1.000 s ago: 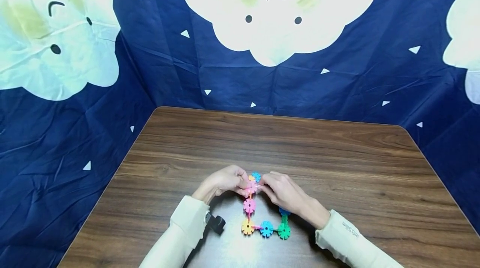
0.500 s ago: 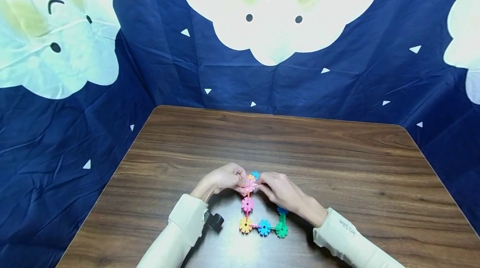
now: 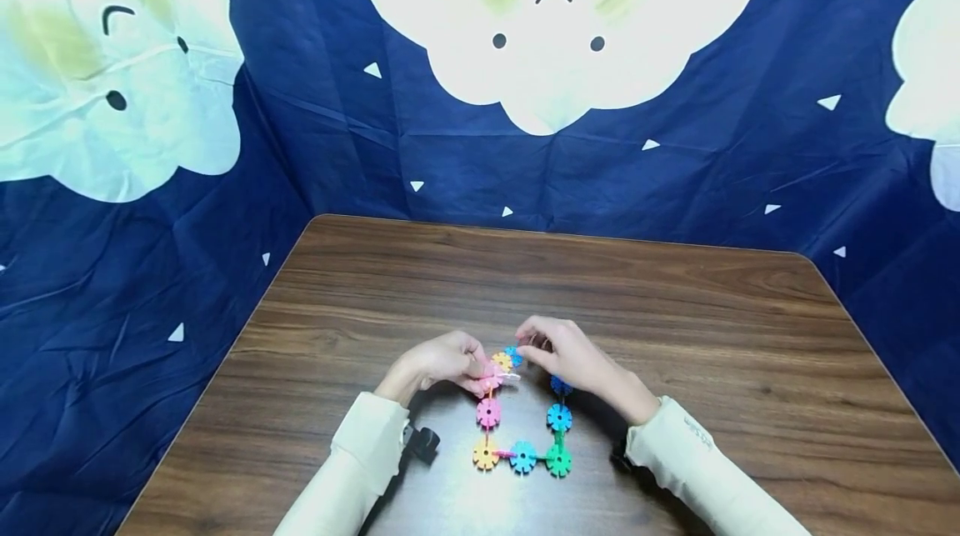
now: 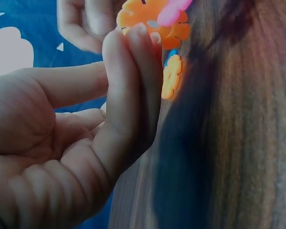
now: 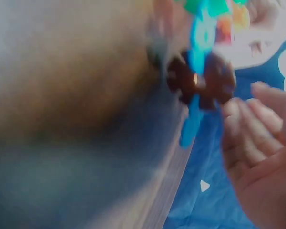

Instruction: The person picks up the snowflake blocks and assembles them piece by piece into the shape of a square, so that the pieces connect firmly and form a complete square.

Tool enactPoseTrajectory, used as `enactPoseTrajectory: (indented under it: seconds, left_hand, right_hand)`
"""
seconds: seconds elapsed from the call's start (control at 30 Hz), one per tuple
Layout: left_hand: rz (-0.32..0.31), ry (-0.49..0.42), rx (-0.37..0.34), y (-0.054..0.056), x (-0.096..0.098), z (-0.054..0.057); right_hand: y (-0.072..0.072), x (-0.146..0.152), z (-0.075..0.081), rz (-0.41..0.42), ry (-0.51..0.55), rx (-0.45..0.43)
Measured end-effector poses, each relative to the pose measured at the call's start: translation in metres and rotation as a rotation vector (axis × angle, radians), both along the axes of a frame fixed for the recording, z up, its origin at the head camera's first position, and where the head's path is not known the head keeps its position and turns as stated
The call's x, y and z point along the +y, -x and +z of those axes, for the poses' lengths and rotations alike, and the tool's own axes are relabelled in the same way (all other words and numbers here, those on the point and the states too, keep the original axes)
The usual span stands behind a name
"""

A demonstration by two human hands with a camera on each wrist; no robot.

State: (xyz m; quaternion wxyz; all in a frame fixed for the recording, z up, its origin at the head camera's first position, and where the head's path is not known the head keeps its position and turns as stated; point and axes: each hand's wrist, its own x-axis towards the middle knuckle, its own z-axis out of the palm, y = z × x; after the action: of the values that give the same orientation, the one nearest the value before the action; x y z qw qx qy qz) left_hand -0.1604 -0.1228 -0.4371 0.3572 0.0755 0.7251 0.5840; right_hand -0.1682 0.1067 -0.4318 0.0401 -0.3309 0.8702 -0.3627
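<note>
A chain of slotted snowflake discs lies in a U on the table, with a yellow disc (image 3: 485, 453) and a green disc (image 3: 558, 460) at its near corners. At the upper left end my left hand (image 3: 450, 361) pinches the chain near a pink disc (image 3: 492, 375); an orange disc (image 4: 155, 21) shows at its fingertips in the left wrist view. My right hand (image 3: 573, 357) holds nothing, its thumb and fingers apart beside a blue disc (image 3: 513, 356). Another yellow disc (image 3: 502, 362) lies against that blue one. A dark disc (image 5: 200, 80) stands between blue ones on the right arm.
The wood-grain table (image 3: 675, 311) carries the chain near its front middle. Dark blue cloth (image 3: 600, 169) with white cloud prints hangs behind and at both sides. A black wrist camera (image 3: 422, 443) sits under the left sleeve.
My right hand has let go of the pale pink part by my left fingers and moved slightly up and right. The chain has shifted a little left, and its right arm is more exposed.
</note>
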Motion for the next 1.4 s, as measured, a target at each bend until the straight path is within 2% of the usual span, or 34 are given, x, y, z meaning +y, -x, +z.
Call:
enactPoseTrajectory:
  seconds: [0.1,0.27,0.43,0.6,0.93,1.23,1.4]
  left_hand:
    - [-0.003,0.013,0.001,0.000,0.000,0.001]
    - [-0.015,0.021,-0.005,-0.001,0.001,0.002]
    - [-0.030,0.023,-0.005,0.000,0.001,0.001]
    - [-0.049,0.017,0.002,0.001,0.000,-0.001]
    - [-0.046,0.029,0.007,0.002,-0.002,-0.001]
    - [-0.022,0.053,0.015,0.004,-0.003,-0.001]
    - [-0.012,0.051,0.015,0.005,-0.004,-0.002]
  right_hand:
    - [0.012,0.004,-0.002,-0.020,-0.072,-0.068]
    - [0.024,0.002,-0.004,0.033,-0.165,-0.140]
    - [0.027,-0.005,-0.006,0.069,-0.262,-0.110]
    - [0.027,-0.011,-0.008,0.041,-0.308,-0.095]
    - [0.026,-0.010,-0.009,0.016,-0.238,-0.126]
    - [0.027,0.007,-0.009,0.000,-0.117,-0.295]
    - [0.024,0.018,-0.008,-0.008,-0.004,-0.408]
